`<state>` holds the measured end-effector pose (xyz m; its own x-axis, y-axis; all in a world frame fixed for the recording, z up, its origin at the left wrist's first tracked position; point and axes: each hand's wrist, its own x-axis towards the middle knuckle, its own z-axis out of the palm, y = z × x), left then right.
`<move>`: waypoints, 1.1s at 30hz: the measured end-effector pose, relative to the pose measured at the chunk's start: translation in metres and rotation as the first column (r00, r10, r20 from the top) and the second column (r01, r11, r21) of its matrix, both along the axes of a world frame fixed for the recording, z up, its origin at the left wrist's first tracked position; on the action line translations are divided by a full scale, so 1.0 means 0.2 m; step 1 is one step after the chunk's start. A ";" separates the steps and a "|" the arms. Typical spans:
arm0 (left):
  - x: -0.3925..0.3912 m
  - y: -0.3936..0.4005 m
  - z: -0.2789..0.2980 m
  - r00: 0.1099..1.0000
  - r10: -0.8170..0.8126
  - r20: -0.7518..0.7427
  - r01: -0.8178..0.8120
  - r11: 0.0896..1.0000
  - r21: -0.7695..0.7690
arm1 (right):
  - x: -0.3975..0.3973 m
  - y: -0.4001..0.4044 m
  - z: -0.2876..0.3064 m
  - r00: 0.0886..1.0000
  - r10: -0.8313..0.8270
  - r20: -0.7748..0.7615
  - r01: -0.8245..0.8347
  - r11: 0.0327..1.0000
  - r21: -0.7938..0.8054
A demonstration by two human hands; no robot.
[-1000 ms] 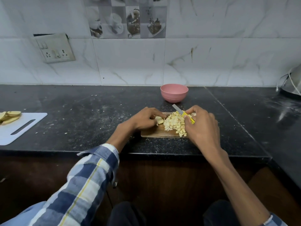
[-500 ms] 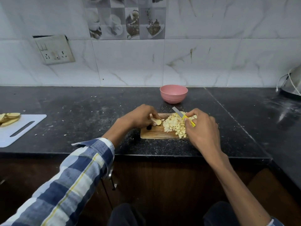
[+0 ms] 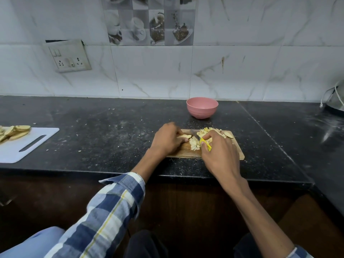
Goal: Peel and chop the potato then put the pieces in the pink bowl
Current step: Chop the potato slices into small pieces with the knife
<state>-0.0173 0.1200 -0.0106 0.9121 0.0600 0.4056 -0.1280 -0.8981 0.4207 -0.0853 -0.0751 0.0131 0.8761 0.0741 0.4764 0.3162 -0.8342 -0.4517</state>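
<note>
A small wooden board lies near the counter's front edge. On it sits a heap of diced potato, with more cut strips in front. My left hand pinches a potato slice against the board. My right hand grips a yellow-handled knife, its blade angled down just right of that slice. The pink bowl stands behind the board, near the wall; its inside is hidden.
A white cutting board at the far left carries potato peels or slices. A metal appliance with a cord sits at the far right. Small scraps dot the black counter. A switch plate hangs on the tiled wall.
My left hand has set the potato slice down flat on the board. The right hand brought the knife leftward and down next to the slice. The camera view shifted slightly.
</note>
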 end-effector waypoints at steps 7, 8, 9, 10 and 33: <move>-0.08 0.07 -0.03 0.986 -0.149 0.069 0.157 0.980 -0.126 | -0.01 0.05 -0.05 1.000 0.008 0.004 -0.008 0.998 -0.061; -0.09 0.06 -0.03 0.985 -0.147 0.092 0.159 0.977 -0.142 | -0.01 0.05 -0.05 1.000 0.009 0.009 -0.009 0.998 -0.063; -0.09 0.06 -0.04 0.984 -0.136 0.111 0.152 0.976 -0.154 | -0.01 0.06 -0.05 1.000 0.009 0.015 -0.008 0.998 -0.064; -0.09 0.05 -0.05 0.984 -0.124 0.128 0.144 0.976 -0.161 | -0.02 0.06 -0.05 1.000 0.009 0.024 -0.007 0.998 -0.064; -0.05 0.00 -0.09 0.990 -0.036 0.139 0.069 0.967 -0.245 | -0.03 0.24 0.03 0.996 -0.035 -0.079 0.017 0.976 -0.218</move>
<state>-0.0269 0.1194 -0.0289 0.8561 0.1274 0.5009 -0.2416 -0.7582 0.6057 -0.0916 -0.0280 0.0190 0.9143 0.1441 0.3786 0.2625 -0.9226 -0.2828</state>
